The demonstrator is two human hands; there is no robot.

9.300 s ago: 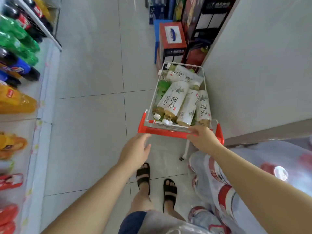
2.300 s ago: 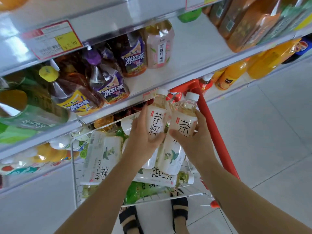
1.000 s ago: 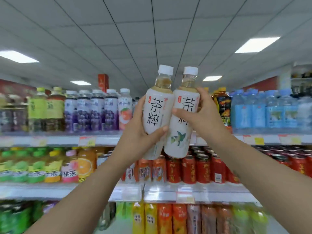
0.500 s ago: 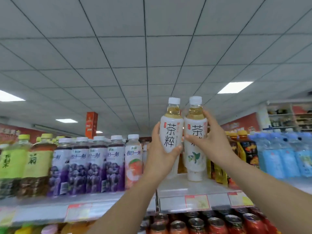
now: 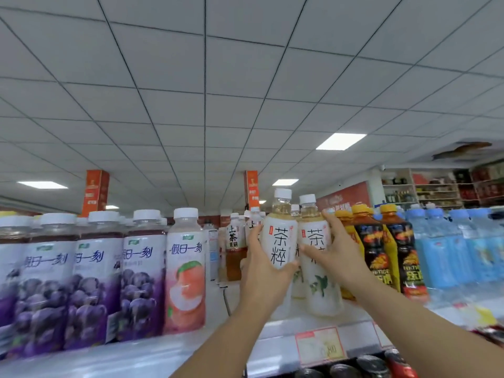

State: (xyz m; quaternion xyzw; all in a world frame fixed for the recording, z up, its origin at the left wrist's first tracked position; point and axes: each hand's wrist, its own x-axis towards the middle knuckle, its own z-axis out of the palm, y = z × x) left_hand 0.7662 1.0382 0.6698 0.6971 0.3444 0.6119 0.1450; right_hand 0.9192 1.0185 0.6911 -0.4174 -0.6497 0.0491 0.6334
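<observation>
- Bottles of grape drink (image 5: 90, 282) stand in a row at the far left of the top shelf (image 5: 215, 304), with one peach drink bottle (image 5: 186, 271) closing the row.
- Gap in the row follows, with a brown tea bottle (image 5: 234, 249) standing further back.
- Left hand (image 5: 263, 279) is wrapped round the lower body of the left tea bottle (image 5: 281, 241), thumb across the front of the label. Its base is hidden by the hand, so contact with the shelf cannot be confirmed.
- Right tea bottle (image 5: 323, 293) is upright and touching its neighbour. Its base appears to sit on or just above the shelf.
- Right hand (image 5: 338, 255) is clasped round the upper body of that bottle, thumb across the label.
- The hands are close together, each gripping its own bottle.
- Handling assessment: both bottles are full and capped, so moderately heavy. The plastic wall is likely to give a little under pressure and the sleeve label is smooth, possibly slippery. Hold at mid-body, not at the cap or narrow neck.
- Risk: the tall, narrow shape may tip if released before the base is flat.
- Dark and yellow bottles (image 5: 381, 255) stand just beside the right hand, and blue water bottles (image 5: 447, 249) beyond them.
- Price tag (image 5: 319, 346) is fixed to the shelf edge below the pair.
</observation>
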